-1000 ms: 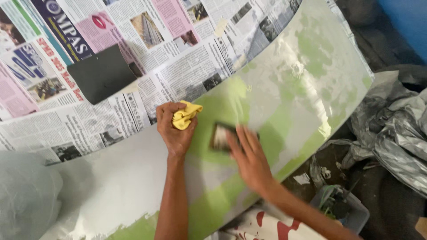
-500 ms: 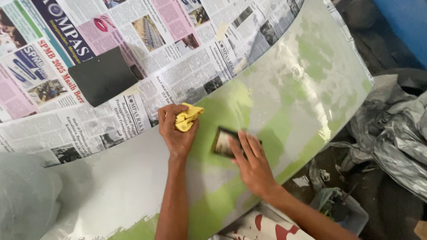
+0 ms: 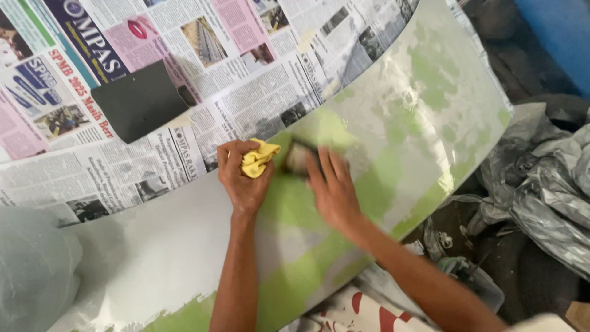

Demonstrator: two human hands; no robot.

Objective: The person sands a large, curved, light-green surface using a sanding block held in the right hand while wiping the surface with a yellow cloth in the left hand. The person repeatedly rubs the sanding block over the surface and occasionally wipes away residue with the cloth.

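Note:
A curved grey panel (image 3: 424,104) with wet sheen and light green patches fills the middle of the view. My left hand (image 3: 241,178) rests on it, fingers closed around a bunched yellow cloth (image 3: 257,158). Just to the right, my right hand (image 3: 330,189) presses flat on a small dark sanding block (image 3: 296,157), which is blurred and half covered by my fingers. The block lies on a green patch close to the yellow cloth.
Newspaper sheets (image 3: 246,67) mask the panel's upper left, with a dark grey sanding sheet (image 3: 138,101) lying on them. Crumpled grey plastic sheeting (image 3: 547,190) lies at the right. A small container of odds and ends (image 3: 470,276) sits below the panel's edge.
My right hand slid the sanding block up and to the left across the green patch, ending close to the yellow cloth. My left hand stayed in place.

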